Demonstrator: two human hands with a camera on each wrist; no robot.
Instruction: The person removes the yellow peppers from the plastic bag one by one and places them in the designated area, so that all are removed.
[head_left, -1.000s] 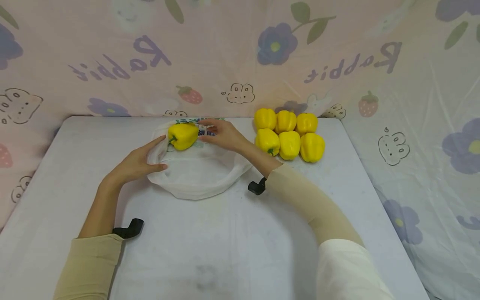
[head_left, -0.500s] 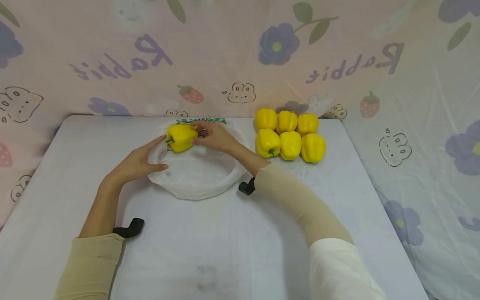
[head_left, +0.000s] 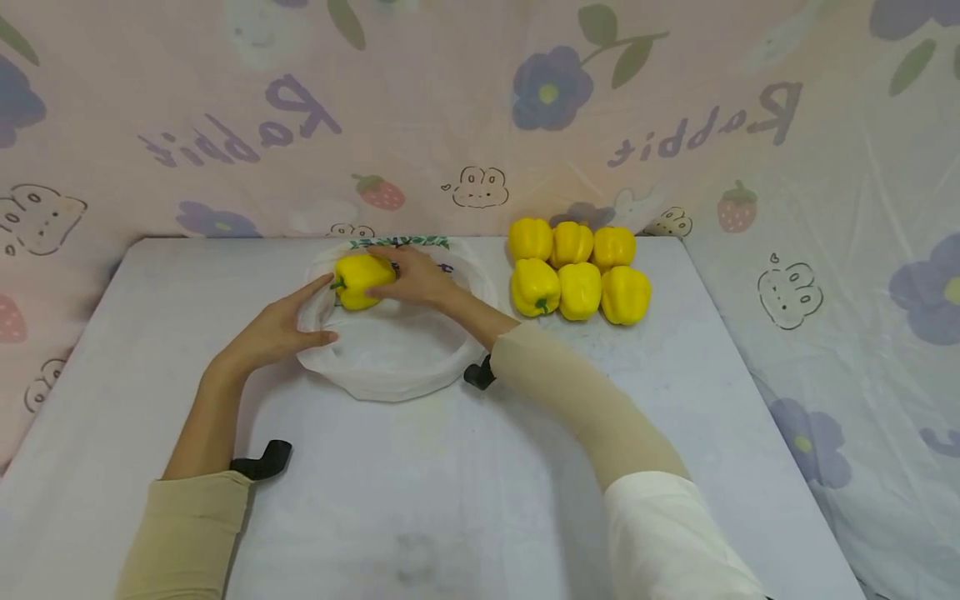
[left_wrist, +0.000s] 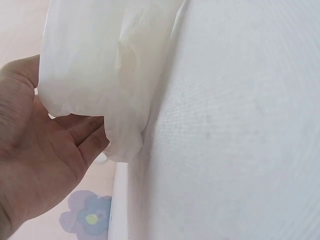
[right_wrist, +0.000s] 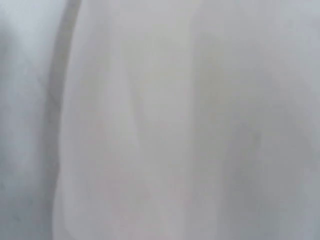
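A white plastic bag (head_left: 405,385) with green and dark print lies on the table with its mouth spread wide. My left hand (head_left: 266,332) touches the left rim, thumb and fingers spread apart; in the left wrist view the bag (left_wrist: 107,55) hides that hand's fingertips. My right hand (head_left: 412,279) holds a yellow bell pepper (head_left: 360,279) by its right side, thumb below and fingers above. The pepper lies on its side inside the bag's mouth, green stem to the left. Only blurred white bag fills most of the right wrist view.
Several yellow bell peppers (head_left: 580,292) sit in two rows right of the bag. Black bent pieces stick out near the left wrist (head_left: 270,460) and right wrist (head_left: 478,373). A printed curtain (head_left: 420,108) hangs behind the white table (head_left: 375,500).
My right hand has moved left and closed further round the bell pepper, which has shifted slightly down. The left hand stays at the bag's rim.
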